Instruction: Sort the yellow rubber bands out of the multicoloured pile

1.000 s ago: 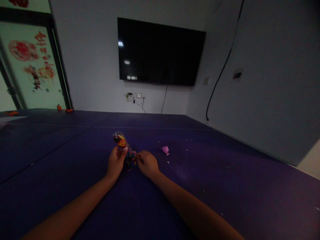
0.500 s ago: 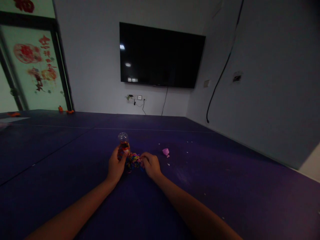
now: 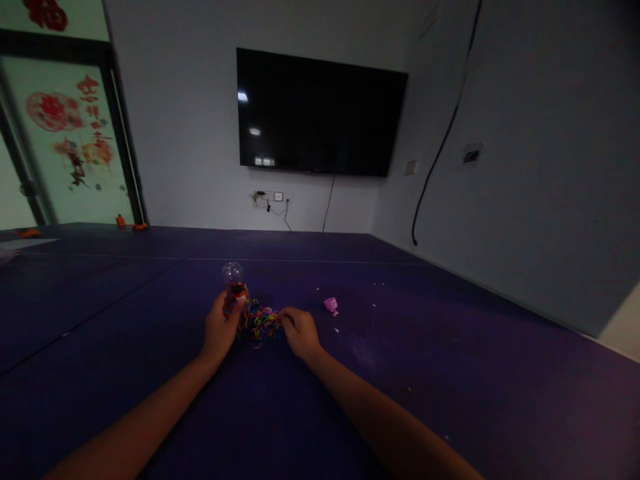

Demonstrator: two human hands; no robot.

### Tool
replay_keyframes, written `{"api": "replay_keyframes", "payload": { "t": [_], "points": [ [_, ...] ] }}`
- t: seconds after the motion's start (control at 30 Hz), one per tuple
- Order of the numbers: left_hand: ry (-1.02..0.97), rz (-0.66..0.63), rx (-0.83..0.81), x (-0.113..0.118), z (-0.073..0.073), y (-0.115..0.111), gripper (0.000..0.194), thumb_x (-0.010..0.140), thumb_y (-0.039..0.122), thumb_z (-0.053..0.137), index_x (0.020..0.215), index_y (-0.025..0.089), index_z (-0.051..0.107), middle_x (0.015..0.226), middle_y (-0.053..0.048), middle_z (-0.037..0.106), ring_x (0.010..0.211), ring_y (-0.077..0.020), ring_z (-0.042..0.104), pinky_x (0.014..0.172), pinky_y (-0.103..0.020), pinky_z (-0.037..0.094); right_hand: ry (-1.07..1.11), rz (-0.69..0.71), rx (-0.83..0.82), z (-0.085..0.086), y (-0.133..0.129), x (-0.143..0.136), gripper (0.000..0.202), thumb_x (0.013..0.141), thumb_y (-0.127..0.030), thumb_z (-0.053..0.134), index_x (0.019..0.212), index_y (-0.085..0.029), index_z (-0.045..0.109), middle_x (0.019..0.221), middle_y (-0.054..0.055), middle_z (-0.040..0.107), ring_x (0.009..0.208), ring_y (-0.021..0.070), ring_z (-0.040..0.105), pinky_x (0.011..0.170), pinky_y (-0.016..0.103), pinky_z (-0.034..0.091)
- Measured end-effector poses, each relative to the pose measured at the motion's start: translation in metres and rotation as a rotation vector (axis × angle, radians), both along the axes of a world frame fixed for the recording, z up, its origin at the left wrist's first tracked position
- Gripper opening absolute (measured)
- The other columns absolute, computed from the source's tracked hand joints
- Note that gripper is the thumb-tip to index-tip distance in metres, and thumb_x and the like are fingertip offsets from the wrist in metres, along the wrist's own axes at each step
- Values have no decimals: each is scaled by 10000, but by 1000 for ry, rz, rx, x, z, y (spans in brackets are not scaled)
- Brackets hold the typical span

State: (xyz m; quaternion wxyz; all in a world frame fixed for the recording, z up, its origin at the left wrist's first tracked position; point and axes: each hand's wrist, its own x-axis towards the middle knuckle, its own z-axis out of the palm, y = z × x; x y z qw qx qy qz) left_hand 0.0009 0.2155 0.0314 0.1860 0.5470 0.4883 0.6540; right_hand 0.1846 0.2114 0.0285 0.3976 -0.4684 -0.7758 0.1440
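My left hand is wrapped round a clear plastic bottle with a rounded end pointing up and away; red and other coloured bits show inside it. Between my hands lies a tangled pile of small multicoloured rubber bands on the purple mat. At the pile's right side is my right hand, its thumb and fingers pinched together. Whatever sits between those fingertips is too small to make out. To the right of that hand rests a small pink cup-like piece.
White scraps are scattered over the mat on the right. Orange objects lie far off by the glass door. A large television hangs on the wall, and a black cable dangles at the right.
My left hand has moved a little to the left with the bottle, leaving more of the band pile in view. The right hand has barely shifted.
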Motion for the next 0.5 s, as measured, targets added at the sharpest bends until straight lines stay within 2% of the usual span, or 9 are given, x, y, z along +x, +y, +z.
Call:
{"api": "replay_keyframes", "payload": {
  "t": [0.07, 0.13, 0.2, 0.27, 0.33, 0.5],
  "points": [
    [-4, -13, -3, -1, -1, 0, 504, 690, 532, 620, 1053, 183, 604, 930, -81, 676, 769, -220, 625, 687, -307, 471, -22, 69, 13, 2, -6, -2, 274, 837, -125, 382, 837, -175, 651, 780, 9, 677, 713, 122, 612, 664, 193, 422],
    [-11, -28, -6, -2, -1, 0, 523, 672, 534, 634, 1057, 182, 603, 916, -78, 675, 753, -216, 625, 668, -299, 475, -111, 203, 26, 3, -14, -7, 267, 817, -109, 397, 805, -190, 651, 772, -12, 672, 720, 114, 609, 685, 191, 421],
    [-9, -37, -14, -1, -1, -1, 526, 666, 539, 636, 1047, 178, 607, 892, -74, 674, 731, -212, 622, 641, -291, 476, -219, 350, 66, 3, -22, -13, 252, 789, -99, 422, 782, -204, 650, 818, -30, 674, 795, 106, 604, 747, 187, 410],
    [4, -34, -23, 0, 0, -3, 519, 667, 542, 633, 1036, 178, 613, 870, -67, 673, 715, -206, 617, 620, -281, 474, -321, 427, 110, 3, -27, -19, 224, 779, -122, 449, 795, -215, 652, 849, -36, 673, 857, 110, 590, 775, 190, 398],
    [6, -34, -28, 2, 2, -5, 514, 669, 540, 632, 1039, 183, 615, 851, -56, 671, 701, -200, 613, 597, -270, 470, -393, 399, 128, 2, -28, -23, 206, 776, -145, 461, 811, -218, 650, 858, -28, 673, 870, 123, 579, 758, 200, 396],
    [16, -69, -32, 6, 5, -9, 468, 675, 492, 647, 1039, 198, 633, 878, -56, 673, 709, -207, 613, 581, -268, 461, -415, 119, 81, 3, -22, -16, 204, 812, -172, 436, 830, -198, 637, 865, 18, 666, 839, 147, 572, 717, 229, 388]
  ]
}}
